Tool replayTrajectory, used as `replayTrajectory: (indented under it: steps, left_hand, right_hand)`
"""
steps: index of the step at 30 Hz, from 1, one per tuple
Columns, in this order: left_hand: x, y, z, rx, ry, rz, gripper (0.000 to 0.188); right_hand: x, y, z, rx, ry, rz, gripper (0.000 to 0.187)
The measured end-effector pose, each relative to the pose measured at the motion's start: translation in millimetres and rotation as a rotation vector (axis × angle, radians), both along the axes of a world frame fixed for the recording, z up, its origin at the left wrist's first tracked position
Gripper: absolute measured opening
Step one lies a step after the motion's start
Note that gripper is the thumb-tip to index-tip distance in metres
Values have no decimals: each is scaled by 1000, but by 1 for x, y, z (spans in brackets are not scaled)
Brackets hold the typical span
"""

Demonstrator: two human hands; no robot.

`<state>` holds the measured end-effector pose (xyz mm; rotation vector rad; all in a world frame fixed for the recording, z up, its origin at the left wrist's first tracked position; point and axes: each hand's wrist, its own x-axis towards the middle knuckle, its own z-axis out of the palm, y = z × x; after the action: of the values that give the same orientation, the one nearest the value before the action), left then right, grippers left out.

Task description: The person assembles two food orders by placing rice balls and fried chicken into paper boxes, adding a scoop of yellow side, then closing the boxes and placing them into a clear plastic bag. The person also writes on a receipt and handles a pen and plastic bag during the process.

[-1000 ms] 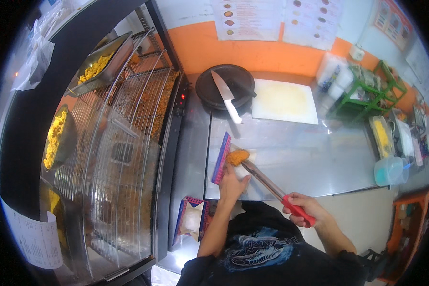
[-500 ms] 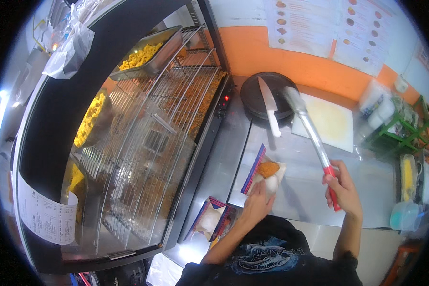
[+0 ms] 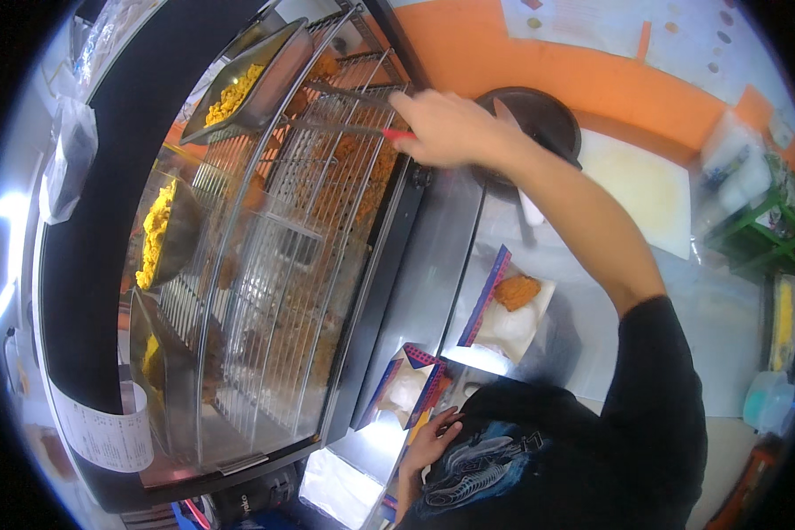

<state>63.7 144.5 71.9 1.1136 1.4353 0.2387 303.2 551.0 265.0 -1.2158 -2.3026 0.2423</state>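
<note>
My right hand (image 3: 446,128) is closed around the red handle of metal tongs (image 3: 346,130). The tongs reach through the open side of the heated display cabinet (image 3: 433,190), their two arms apart above the upper wire rack (image 3: 327,181). Brown fried pieces lie about the tips, and whether they touch one I cannot tell. My left hand (image 3: 433,442) rests low near my shirt, fingers apart, beside a purple-and-red takeaway box (image 3: 435,371) with a white bundle in it. On the counter, an opened box (image 3: 483,300) holds a fried chicken piece (image 3: 516,291) against another white bundle (image 3: 510,325).
Metal trays of yellow food (image 3: 234,95) stand in the cabinet. Behind the opened box are a round black board (image 3: 539,110), a knife (image 3: 532,210) partly behind my forearm, and a white cutting board (image 3: 636,190). A green basket (image 3: 751,216) stands at the right.
My right hand has swung left with the tongs, from over the counter into the cabinet. My left hand has left the opened box and dropped down beside the other one.
</note>
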Motion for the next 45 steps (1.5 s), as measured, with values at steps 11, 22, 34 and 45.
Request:
replayTrajectory:
  steps: [11,22,34,45]
  left_hand:
    - [23,-22,-26,9,-52,394,55]
    - [15,-23,-37,39,-10,442,57]
    - [3,-18,-49,134,38,402,58]
    - [-7,-31,-17,502,140,517,31]
  right_hand:
    - [-36,157,30,-229,-116,81,73]
    - [-10,131,70,-122,-324,179,55]
    - [-23,92,42,59,-230,195,59]
    - [103,-26,53,-39,-130,111,40]
